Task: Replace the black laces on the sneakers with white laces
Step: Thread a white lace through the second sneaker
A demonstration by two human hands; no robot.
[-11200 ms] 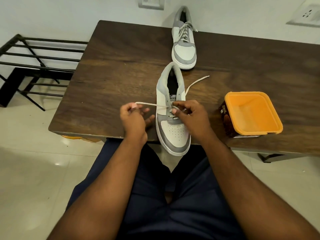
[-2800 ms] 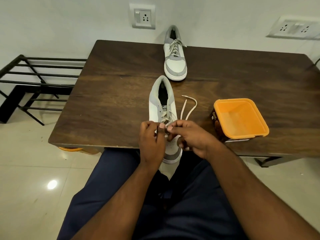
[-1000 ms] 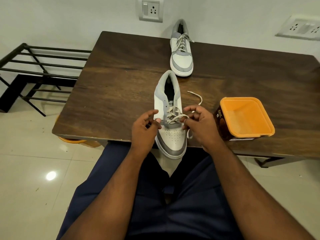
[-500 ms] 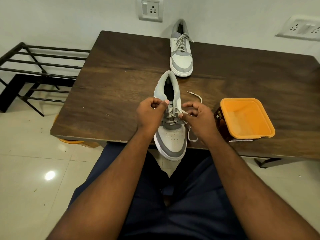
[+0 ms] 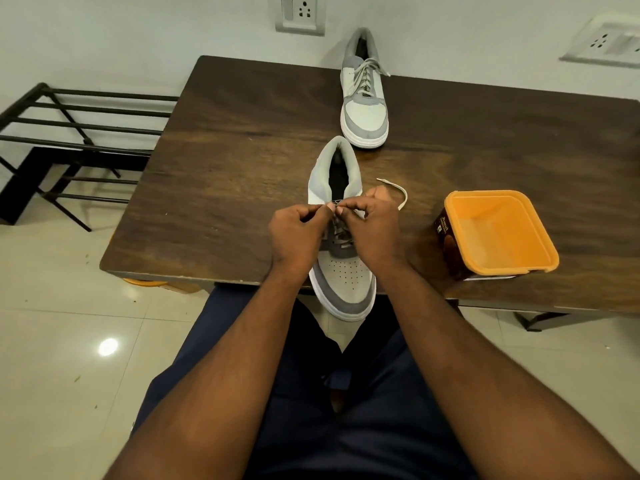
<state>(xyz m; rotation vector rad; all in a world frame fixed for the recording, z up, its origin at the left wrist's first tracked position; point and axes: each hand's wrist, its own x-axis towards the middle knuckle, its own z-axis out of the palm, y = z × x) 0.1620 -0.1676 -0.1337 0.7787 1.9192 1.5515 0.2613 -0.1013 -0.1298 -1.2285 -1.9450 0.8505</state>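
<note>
both hands, left hand (image 5: 298, 233) and right hand (image 5: 372, 230), pinch the white lace (image 5: 398, 195) mid-frame over the near sneaker (image 5: 341, 271), whose long axis runs straight up the frame, loose end trailing right

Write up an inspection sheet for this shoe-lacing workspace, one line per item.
Surface: dark wooden table.
Job's things: near sneaker, toe overhanging the front edge, partly threaded with a white lace whose free end lies on the table to its right; far sneaker fully laced, by the wall.
Clutter: brown tub with an orange lid, right of the near sneaker.
Hands: left hand and right hand meet over the upper eyelets, fingertips pinching the lace.
Cables: nothing seen.
Surroundings: black metal rack on the left; wall sockets above; pale tiled floor.
</note>
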